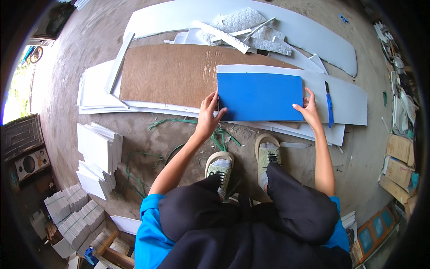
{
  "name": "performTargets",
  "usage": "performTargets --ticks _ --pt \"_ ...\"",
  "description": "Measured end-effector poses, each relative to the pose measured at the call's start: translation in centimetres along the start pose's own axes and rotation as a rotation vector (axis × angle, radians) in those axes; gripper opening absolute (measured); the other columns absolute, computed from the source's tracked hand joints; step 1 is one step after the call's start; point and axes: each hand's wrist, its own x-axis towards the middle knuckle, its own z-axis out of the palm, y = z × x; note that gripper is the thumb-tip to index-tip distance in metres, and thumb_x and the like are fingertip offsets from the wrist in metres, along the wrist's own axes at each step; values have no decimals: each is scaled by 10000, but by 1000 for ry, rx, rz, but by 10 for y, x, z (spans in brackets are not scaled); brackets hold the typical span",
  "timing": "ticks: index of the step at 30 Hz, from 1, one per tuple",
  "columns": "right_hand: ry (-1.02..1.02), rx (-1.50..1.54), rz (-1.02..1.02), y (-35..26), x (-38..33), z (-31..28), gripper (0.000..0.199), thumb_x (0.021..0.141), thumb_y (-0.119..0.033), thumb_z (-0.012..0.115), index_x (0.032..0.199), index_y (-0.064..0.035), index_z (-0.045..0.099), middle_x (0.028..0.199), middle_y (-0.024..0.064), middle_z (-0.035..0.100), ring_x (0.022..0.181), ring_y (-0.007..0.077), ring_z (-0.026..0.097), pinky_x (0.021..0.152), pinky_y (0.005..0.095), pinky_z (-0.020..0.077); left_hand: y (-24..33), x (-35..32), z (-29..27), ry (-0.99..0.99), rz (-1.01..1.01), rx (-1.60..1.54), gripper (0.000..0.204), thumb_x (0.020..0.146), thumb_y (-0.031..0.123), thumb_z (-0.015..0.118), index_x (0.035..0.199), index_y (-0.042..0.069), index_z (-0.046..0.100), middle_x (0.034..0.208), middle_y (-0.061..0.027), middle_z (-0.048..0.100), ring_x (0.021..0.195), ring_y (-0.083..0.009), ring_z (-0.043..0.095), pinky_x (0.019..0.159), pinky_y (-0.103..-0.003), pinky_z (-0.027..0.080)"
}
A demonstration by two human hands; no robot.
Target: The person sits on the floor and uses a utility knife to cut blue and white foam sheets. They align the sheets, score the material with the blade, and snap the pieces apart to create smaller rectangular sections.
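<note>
A flat blue rectangular board (260,96) lies in front of me over a white sheet, whose edge shows along the board's far side. My left hand (209,115) grips the board's left edge, thumb near the lower corner and fingers along the side. At the opposite edge, my right hand (309,109) holds the lower right corner, its thumb on the blue face and the index finger raised beside it. A blue utility knife (329,104) rests on the white sheet (354,101) just right of that hand. Beneath lies a brown wooden board (165,74).
Foam-like white scraps (242,36) are piled on the far side. Stacked white panels (96,145) stand at the left, above bundled strips (80,219). Green twine (219,139) lies on the floor near my shoes (219,166). Cardboard boxes (398,152) line the right side.
</note>
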Motion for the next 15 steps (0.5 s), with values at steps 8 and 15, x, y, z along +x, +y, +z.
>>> performTargets --ticks 8,15 --pt "29 -74 -75 25 10 0 820 638 -146 752 1307 -138 277 1007 132 482 829 195 535 742 332 466 10 -13 5 10 164 133 1051 497 111 795 1367 44 210 1383 -167 265 1083 -349 415 914 -425 375" --pt "31 -73 -79 23 8 1 816 634 -184 753 1309 -171 292 994 130 464 874 223 508 782 355 445 8 -16 9 10 234 248 975 531 77 765 1349 27 238 1384 -182 259 1046 -356 429 882 -422 394"
